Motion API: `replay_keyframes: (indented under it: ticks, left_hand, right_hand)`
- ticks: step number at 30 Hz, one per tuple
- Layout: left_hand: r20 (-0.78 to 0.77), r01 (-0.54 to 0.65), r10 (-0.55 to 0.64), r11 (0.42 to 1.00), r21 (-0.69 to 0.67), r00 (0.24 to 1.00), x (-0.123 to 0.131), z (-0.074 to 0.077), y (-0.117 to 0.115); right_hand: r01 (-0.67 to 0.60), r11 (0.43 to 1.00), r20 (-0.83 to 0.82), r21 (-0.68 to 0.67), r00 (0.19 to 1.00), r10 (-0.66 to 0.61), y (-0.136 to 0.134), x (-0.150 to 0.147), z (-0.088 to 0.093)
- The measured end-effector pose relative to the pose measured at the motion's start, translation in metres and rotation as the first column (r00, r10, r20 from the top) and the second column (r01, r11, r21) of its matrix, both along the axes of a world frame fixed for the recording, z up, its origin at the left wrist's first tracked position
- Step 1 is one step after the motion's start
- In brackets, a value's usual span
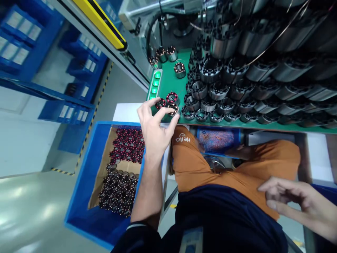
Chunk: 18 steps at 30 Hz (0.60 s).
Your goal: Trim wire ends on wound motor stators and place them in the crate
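My left hand [157,128] is at the front edge of the green work surface. Its thumb and index finger pinch a small ring-shaped motor stator [174,111] with copper windings, and another finger reaches over beside it. Just behind stands a stator with red windings [172,97]. A second red-wound stator [160,103] is partly hidden by my fingers. My right hand [292,202] hovers over my thigh, fingers loosely bent and apart, holding nothing.
Stacked bare stator cores [226,89] crowd the right of the green mat [168,79]. Lit green buttons [156,83] line its left edge. Wound stators [179,70] stand farther back. A blue bin [84,182] of stators is at left, a blue tray [218,153] under the bench.
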State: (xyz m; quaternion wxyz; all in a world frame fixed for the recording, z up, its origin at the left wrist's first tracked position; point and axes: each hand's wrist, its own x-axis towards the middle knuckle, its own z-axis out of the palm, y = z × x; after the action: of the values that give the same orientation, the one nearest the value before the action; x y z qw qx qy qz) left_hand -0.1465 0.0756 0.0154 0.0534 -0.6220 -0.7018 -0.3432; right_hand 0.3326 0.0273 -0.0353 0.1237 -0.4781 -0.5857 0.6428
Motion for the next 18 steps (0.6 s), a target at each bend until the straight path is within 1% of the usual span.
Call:
replay_keyframes:
  ticks: [2,4,6,8,9,11,13,16,18]
  left_hand:
    - [-0.001,-0.007,0.007,1.000,-0.019,1.000,0.000,0.002,0.004]
    - [0.031,-0.012,0.012,1.000,-0.006,0.999,-0.002,0.010,0.007]
    - [0.075,-0.013,0.010,0.999,0.042,0.997,-0.005,0.023,0.015]
    - [0.114,0.023,-0.031,0.997,0.074,0.993,-0.011,0.039,0.032]
    - [0.127,0.051,-0.057,0.997,0.054,0.990,-0.014,0.047,0.044]
    - [0.123,0.082,-0.074,0.995,-0.059,0.990,-0.020,0.059,0.074]
    - [0.042,0.035,-0.027,0.974,-0.222,0.999,-0.024,0.065,0.105]
    - [-0.050,0.007,-0.031,0.903,-0.429,0.998,-0.027,0.063,0.146]
    - [-0.079,-0.002,-0.042,0.870,-0.493,0.996,-0.028,0.060,0.162]
  right_hand:
    - [0.029,0.999,0.068,-0.019,0.997,-0.027,-0.007,0.009,-0.011]
    - [0.065,0.997,0.095,-0.037,0.994,-0.061,-0.012,0.016,-0.019]
    - [0.084,0.994,0.097,-0.076,0.992,-0.076,-0.013,0.017,-0.021]
    - [0.081,0.989,0.087,-0.123,0.994,-0.070,-0.011,0.009,-0.016]
    - [0.069,0.988,0.080,-0.139,0.995,-0.058,-0.009,0.002,-0.010]
    - [0.046,0.990,0.078,-0.131,0.996,-0.036,-0.003,-0.016,0.007]
    - [0.018,0.993,0.090,-0.113,0.996,-0.008,0.002,-0.035,0.031]
    - [-0.020,0.993,0.090,-0.113,0.995,0.030,0.004,-0.055,0.063]
    - [-0.031,0.994,0.083,-0.102,0.996,0.040,0.003,-0.060,0.074]
